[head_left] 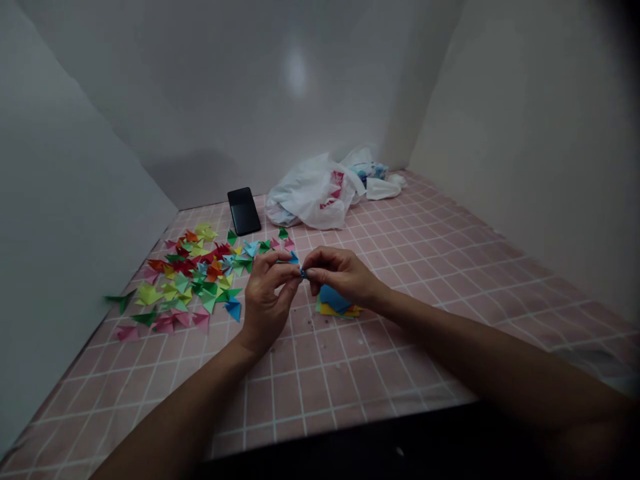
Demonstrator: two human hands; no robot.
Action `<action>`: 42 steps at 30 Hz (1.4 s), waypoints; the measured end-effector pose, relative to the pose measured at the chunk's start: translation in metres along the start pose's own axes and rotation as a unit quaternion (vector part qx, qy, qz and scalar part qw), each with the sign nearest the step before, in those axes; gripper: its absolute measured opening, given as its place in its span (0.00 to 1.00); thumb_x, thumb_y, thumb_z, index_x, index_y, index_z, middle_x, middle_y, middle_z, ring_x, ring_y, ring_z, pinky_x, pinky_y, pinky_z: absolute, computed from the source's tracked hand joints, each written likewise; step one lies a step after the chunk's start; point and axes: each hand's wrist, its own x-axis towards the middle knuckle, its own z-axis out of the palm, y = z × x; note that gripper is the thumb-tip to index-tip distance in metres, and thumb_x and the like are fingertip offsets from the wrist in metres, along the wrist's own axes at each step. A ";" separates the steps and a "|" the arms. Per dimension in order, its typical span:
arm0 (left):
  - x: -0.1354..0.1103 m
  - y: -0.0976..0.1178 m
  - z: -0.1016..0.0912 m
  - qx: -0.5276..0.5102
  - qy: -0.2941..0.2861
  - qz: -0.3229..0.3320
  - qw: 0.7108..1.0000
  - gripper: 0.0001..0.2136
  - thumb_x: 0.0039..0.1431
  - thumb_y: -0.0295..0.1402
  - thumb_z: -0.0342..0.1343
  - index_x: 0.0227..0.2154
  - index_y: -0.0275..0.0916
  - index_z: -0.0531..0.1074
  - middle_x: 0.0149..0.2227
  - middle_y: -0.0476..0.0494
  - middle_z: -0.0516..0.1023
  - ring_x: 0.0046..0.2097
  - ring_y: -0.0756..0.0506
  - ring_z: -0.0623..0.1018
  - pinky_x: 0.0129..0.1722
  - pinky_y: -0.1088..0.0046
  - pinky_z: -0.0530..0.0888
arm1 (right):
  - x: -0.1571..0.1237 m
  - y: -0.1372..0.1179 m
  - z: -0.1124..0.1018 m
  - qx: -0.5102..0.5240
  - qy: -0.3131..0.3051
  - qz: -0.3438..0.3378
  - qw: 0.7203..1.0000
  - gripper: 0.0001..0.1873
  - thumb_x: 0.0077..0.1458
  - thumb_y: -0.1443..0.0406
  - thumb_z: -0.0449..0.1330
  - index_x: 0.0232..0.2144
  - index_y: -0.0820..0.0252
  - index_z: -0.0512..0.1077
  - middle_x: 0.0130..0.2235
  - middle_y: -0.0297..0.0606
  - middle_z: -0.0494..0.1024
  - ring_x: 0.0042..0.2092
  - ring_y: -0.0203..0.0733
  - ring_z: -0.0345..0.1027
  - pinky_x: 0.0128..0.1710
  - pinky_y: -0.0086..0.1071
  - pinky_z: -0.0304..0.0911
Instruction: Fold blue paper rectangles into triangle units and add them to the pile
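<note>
My left hand (267, 293) and my right hand (340, 275) meet above the pink tiled table (350, 373), fingers pinched together on a small blue folded paper piece (301, 271). Just under my right hand lies a small stack of paper squares (336, 303), blue on top with yellow beneath. To the left a spread of several folded paper triangles (195, 277) in green, red, pink, yellow and blue covers the table.
A black phone (243, 210) lies at the back near the wall. White plastic bags (320, 190) sit at the back, right of the phone. Grey walls close in the table on the left, back and right.
</note>
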 end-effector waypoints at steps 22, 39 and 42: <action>0.000 0.000 0.002 -0.071 -0.009 -0.056 0.996 0.03 0.62 0.26 0.60 0.36 0.41 0.74 0.45 0.44 0.71 0.48 0.46 0.76 0.37 0.73 0.83 | -0.005 0.005 0.007 -0.092 0.013 -0.069 0.993 0.04 0.61 0.66 0.59 0.39 0.56 0.67 0.28 0.28 0.73 0.24 0.30 0.70 0.25 0.25 0.65; 0.000 -0.002 0.001 -0.146 -0.018 -0.126 0.981 0.02 0.61 0.29 0.60 0.35 0.41 0.73 0.43 0.45 0.72 0.42 0.47 0.76 0.34 0.74 0.79 | 0.001 0.000 -0.004 -0.019 0.038 -0.061 0.997 0.07 0.56 0.64 0.61 0.35 0.57 0.66 0.28 0.27 0.74 0.23 0.30 0.70 0.23 0.24 0.65; 0.000 0.000 0.000 -0.208 -0.035 -0.164 0.964 0.03 0.61 0.32 0.60 0.36 0.40 0.73 0.46 0.43 0.73 0.39 0.48 0.77 0.35 0.72 0.81 | 0.001 -0.001 -0.004 -0.026 0.028 -0.065 0.997 0.05 0.56 0.65 0.60 0.35 0.57 0.66 0.29 0.28 0.74 0.24 0.30 0.69 0.24 0.24 0.65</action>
